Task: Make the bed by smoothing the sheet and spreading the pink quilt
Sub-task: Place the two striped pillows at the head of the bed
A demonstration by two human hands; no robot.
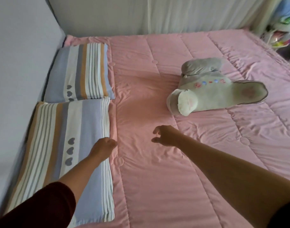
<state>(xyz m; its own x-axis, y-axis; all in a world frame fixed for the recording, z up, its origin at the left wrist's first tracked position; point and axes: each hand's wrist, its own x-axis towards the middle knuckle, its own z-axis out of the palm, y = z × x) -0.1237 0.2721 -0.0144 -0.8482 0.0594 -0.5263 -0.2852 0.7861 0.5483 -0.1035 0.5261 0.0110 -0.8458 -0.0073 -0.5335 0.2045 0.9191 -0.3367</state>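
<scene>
Though indistinct, left hand (103, 146) at pink quilt (157, 178) edge; grip unclear

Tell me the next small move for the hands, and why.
Probably lay the right hand flat on the pink quilt and sweep rightward: it hovers holding nothing, creases run beneath it, and the left hand sits at the quilt's edge by the near pillow, likely anchoring it.

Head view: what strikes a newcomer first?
A pink quilt fills the view, a grey-and-cream plush toy lying on it far right. Two striped heart-printed pillows line the left edge; the left hand is at the nearer one's edge, the right hand over the quilt.
</scene>
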